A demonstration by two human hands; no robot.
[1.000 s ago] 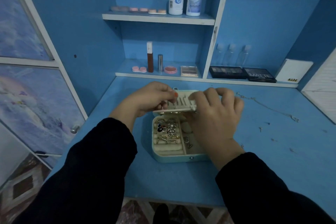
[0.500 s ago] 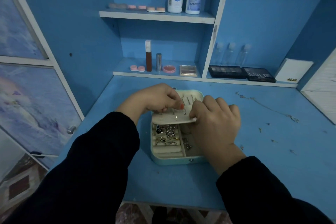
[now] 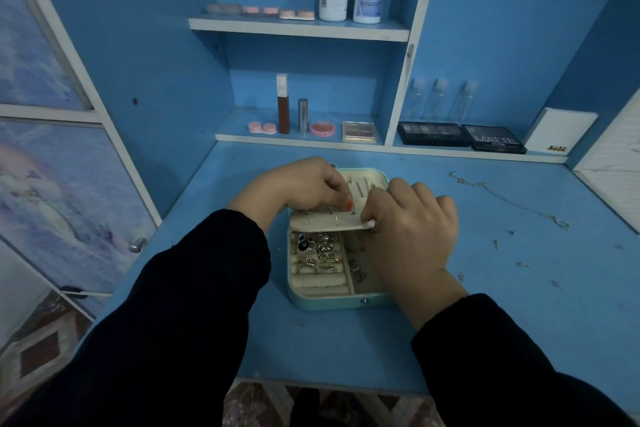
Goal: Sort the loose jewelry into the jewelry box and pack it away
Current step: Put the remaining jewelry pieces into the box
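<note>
Jewelry box [image 3: 325, 302] sits open mid-desk [image 3: 346, 340], nearer the back edge; rings [image 3: 322, 246] already seated in its left rolls, small chains in the right compartment. Left hand [image 3: 298, 187] pinches the cream earring flap [image 3: 322, 222] on its top face, and right hand [image 3: 412, 229] pinches the flap's right corner; any stud between the fingers is too small to tell. Judged roughly mid-task: necklace chain [image 3: 512, 201] and scattered small pieces [image 3: 521, 264] lie loose toward the right edge, box not yet closed.

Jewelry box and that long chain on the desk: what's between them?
In the head view, the right hand, then bare blue desk up to the chain.
</note>
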